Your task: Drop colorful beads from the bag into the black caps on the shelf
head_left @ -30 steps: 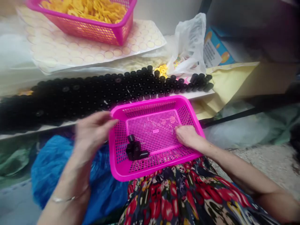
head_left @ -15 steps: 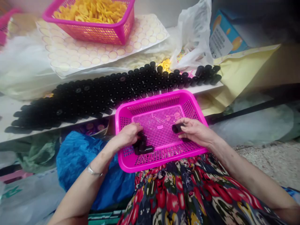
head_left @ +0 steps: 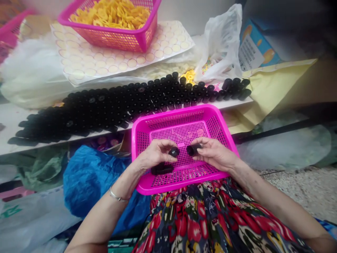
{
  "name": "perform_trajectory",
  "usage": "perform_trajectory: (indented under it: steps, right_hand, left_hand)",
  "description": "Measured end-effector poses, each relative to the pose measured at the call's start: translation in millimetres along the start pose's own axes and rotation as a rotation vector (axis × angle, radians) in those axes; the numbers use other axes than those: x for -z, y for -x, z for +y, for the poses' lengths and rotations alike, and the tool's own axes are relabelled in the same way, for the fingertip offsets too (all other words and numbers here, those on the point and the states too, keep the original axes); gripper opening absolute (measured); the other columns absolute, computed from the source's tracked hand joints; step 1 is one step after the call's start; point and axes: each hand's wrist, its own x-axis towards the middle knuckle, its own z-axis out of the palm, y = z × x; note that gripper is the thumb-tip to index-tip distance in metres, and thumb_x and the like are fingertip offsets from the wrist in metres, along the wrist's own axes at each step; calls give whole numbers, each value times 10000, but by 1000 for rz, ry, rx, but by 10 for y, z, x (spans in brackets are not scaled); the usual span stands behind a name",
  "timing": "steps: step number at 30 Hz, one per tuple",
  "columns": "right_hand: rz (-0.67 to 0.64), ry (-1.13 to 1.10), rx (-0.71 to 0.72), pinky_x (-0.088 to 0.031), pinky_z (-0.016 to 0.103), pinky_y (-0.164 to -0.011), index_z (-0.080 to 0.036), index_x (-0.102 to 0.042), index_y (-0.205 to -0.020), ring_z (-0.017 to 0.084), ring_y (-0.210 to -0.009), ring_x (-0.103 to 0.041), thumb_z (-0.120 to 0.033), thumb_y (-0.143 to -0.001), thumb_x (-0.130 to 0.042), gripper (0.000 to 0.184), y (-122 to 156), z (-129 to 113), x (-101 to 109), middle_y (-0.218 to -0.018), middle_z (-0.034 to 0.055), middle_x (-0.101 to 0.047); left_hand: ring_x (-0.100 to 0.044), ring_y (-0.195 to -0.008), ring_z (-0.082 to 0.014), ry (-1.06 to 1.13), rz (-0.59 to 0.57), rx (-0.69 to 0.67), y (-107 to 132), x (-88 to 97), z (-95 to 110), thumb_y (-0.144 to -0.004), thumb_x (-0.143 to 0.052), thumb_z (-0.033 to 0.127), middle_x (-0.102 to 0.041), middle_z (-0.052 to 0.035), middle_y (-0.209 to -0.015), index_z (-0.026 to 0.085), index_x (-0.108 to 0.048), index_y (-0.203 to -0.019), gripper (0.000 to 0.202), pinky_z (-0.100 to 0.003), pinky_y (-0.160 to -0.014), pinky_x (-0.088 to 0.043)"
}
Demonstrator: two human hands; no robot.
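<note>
A bright pink mesh basket rests at my lap, against the shelf edge. Over its middle, my left hand pinches a small black plastic cylinder between thumb and fingers. Facing it, my right hand grips another black cylinder, its dark end turned toward the left one. A short gap separates the two pieces. Below my left hand, a few loose black cylinders lie in the basket's near left corner.
Rows of black cylinders stand packed along the white shelf. Behind them, a pink basket of yellow plastic pieces sits on a circle-printed sheet. A white plastic bag and blue box stand right; a blue bag hangs left.
My left hand has lifted a black cylinder from the basket's left corner and moved right. My right hand has come slightly left with its cylinder, so the two pieces are closer.
</note>
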Motion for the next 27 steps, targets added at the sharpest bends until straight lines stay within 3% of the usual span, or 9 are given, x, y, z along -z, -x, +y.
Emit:
perform_trajectory:
  steps: [6,10,15,27]
  right_hand:
    - [62,80,69,-563,267,-737,-193,-650,-900,107,-780,-635,-195,-668,-775,264,-15,76,-6,-890,12,-660]
    - [122,249,177,-539,301,-792,-202,-648,-926,115,-806,-624,-213,-659,-775,296,-13,107,-16,-892,4,-659]
    - [137,412,253,-506,329,-831,-216,-643,-949,138,-861,-614,-241,-698,-742,270,12,109,-4,-922,10,-654]
    - [155,519,321,-517,357,-804,-234,-633,-998,173,-886,-610,-310,-732,-714,288,34,107,9,-961,30,-652]
  left_hand:
    - [-528,-702,-118,-214,-1,-63,23,-152,131,-521,-814,198,-606,18,-731,156,-730,-808,303,-270,-697,-435]
    - [-500,-696,-119,-334,-72,-111,-1,-195,173,-583,-784,215,-574,29,-693,175,-742,-835,259,-260,-680,-405]
    - [-484,-702,-118,-404,-123,-135,-33,-187,155,-638,-752,236,-553,31,-697,193,-739,-877,243,-248,-664,-370]
    - [-458,-682,-117,-438,-133,-106,-72,-160,114,-645,-752,254,-530,38,-674,197,-745,-880,242,-252,-653,-339]
